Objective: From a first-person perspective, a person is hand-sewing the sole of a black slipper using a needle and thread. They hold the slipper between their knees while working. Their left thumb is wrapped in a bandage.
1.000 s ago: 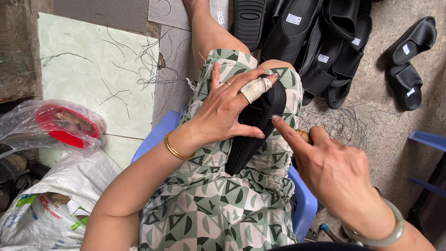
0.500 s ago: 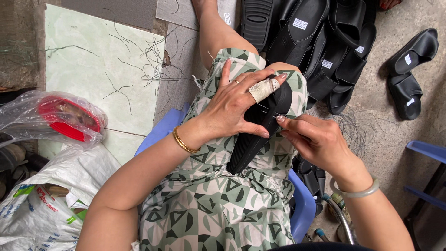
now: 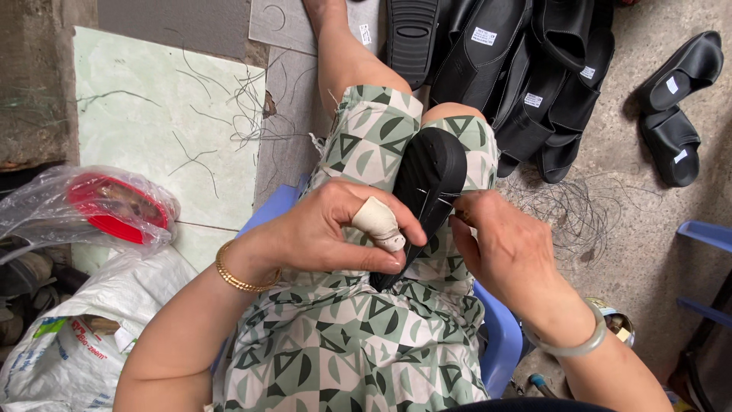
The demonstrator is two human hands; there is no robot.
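A black sandal sole (image 3: 428, 177) lies tread-up along my lap, over the green patterned dress. My left hand (image 3: 335, 229), with a bandaged forefinger and a gold bangle at the wrist, grips the sole's near end. My right hand (image 3: 507, 252) presses against the sole's right edge, fingertips pinched on something thin that I cannot make out. A pale bangle circles that wrist.
A pile of black sandals (image 3: 526, 69) lies on the floor ahead, and a separate pair (image 3: 677, 103) to the right. Loose thin wires (image 3: 579, 217) litter the ground. A red item in a clear bag (image 3: 107, 210) and a white sack (image 3: 76, 358) sit at left. I sit on a blue stool (image 3: 499, 343).
My left hand has slid down from the sole's top to its near end. My right hand moved in from the right and now touches the sole's edge.
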